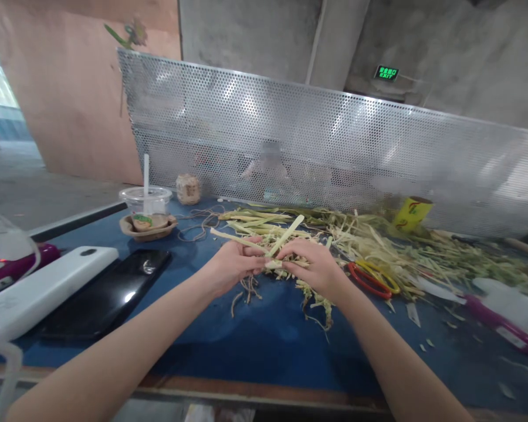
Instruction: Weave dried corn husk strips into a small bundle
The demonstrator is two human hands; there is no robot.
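Observation:
Both my hands meet over the middle of the blue table, with pale green plant strips (287, 235) between them. My left hand (234, 264) pinches the left end of the strips, thumb and fingers together. From the other side my right hand (314, 266) closes its fingers on the same strips. One strip sticks up and to the right, another points out to the left. Beneath and behind the hands lies a heap of dried plant fibres (365, 234), with ragged roots hanging toward me. My fingertips partly hide where the strips cross.
Scissors with red and yellow handles (372, 280) lie right of my right hand. At left are a lidded plastic cup (147, 205), a black phone (110, 287) and a white power bank (53, 287). A purple glue gun (501, 322) lies at right. A perforated metal screen (255, 129) stands behind.

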